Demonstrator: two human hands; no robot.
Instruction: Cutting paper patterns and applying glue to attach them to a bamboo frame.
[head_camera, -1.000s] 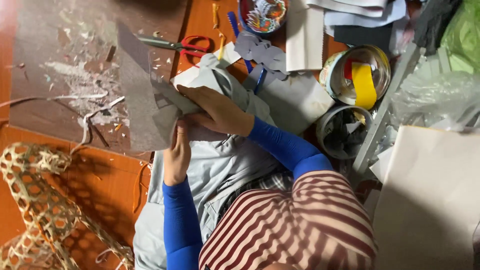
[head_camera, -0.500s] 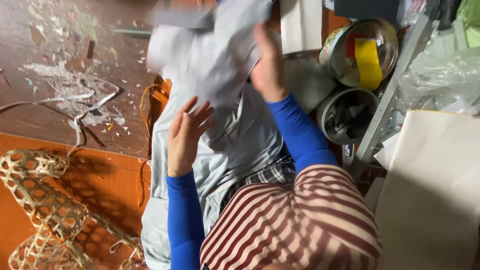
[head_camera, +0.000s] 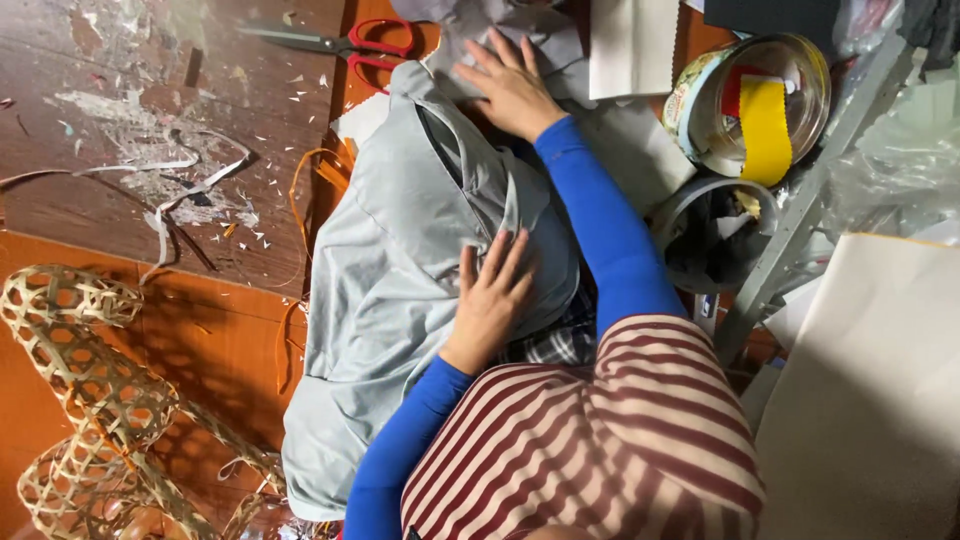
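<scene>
Just one view here, a head-worn camera looking steeply down, pretty close in on the person's own lap. The striped top (head_camera: 600, 440) fills the bottom edge, the wooden floor (head_camera: 120, 120) runs along the left, cluttered stuff crowds the right.

red-handled scissors (head_camera: 340, 42) | woven bamboo lattice frames (head_camera: 85, 380) | round tin with yellow strip (head_camera: 750, 100) | white paper scraps (head_camera: 150, 170)
</scene>
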